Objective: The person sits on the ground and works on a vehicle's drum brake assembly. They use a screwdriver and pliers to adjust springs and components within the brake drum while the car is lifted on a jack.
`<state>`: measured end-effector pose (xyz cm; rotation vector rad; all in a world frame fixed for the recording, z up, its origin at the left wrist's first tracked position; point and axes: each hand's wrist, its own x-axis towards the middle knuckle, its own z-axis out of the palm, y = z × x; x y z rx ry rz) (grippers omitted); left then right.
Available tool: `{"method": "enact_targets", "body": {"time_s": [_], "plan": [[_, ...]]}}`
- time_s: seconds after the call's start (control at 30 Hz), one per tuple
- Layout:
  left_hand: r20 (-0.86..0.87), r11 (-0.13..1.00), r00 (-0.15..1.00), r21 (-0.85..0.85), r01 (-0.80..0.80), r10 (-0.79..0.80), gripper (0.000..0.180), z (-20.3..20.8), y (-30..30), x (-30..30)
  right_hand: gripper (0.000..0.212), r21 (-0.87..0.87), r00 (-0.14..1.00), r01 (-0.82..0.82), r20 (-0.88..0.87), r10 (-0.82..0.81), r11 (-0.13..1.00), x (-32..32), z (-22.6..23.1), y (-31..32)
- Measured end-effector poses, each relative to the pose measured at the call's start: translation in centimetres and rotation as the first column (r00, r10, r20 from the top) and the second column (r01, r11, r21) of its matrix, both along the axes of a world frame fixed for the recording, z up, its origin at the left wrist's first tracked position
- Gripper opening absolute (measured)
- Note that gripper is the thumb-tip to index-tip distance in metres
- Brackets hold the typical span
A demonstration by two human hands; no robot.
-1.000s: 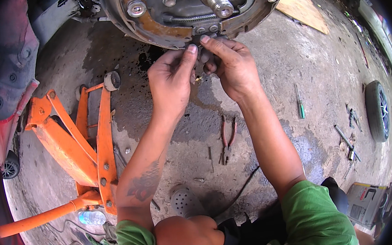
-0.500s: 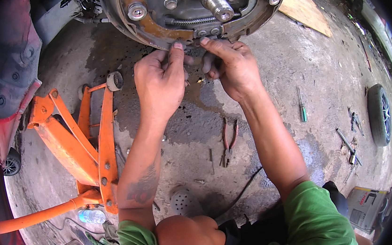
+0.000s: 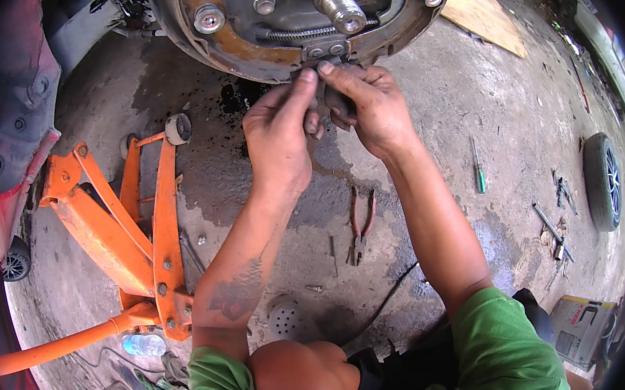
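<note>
The drum brake assembly fills the top middle, with brown curved brake shoes, a threaded spindle and a long coil spring across it. At its lower rim my left hand and my right hand meet, thumbs side by side. My right thumb and fingers are pinched on a short coil spring, which shows only in part behind the thumb. The left fingers are closed beside it, curled under the thumb; what they pinch is hidden.
An orange floor jack stands at left beside a red car body. Pliers, a green-handled screwdriver and a wrench lie on the concrete. A tyre is at far right, a plastic bottle lower left.
My left hand has moved right, its thumb coming up against the right thumb. The right hand stays at the lower rim of the brake. The view has shifted slightly.
</note>
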<state>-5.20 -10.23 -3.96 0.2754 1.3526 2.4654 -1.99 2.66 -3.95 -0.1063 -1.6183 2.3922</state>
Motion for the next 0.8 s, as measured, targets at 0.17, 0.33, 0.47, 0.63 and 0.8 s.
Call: {"method": "enact_targets", "body": {"time_s": [0.17, 0.33, 0.47, 0.63, 0.8], "plan": [[-0.087, 0.997, 0.993, 0.01, -0.076, 0.077, 0.016, -0.2, 0.5, -0.4, 0.027, -0.042, 0.999, 0.035, -0.034, -0.036, 0.999, 0.1, 0.2, -0.7], [-0.115, 0.99, 0.984, 0.065, -0.128, 0.135, 0.015, -0.6, 1.1, 0.0, 0.02, -0.134, 0.979, 0.205, 0.001, -0.206, 0.97, 0.3, 0.5, -1.4], [-0.154, 0.994, 0.983, -0.029, -0.107, 0.101, 0.018, 0.4, 0.3, -0.1, 0.018, -0.113, 0.993, 0.114, -0.024, -0.117, 0.987, 0.2, 0.8, -1.1], [-0.29, 0.903, 0.954, -0.386, -0.19, 0.077, 0.032, 3.0, -3.0, -0.6, 0.017, -0.128, 0.999, 0.034, -0.014, -0.037, 0.991, 0.1, 1.0, -0.6], [-0.556, 0.666, 0.827, -0.648, -0.369, -0.083, 0.042, 4.2, -3.7, -1.4, 0.017, -0.14, 1.0, 0.003, -0.002, -0.003, 0.99, -0.2, 1.2, -0.1]]}}
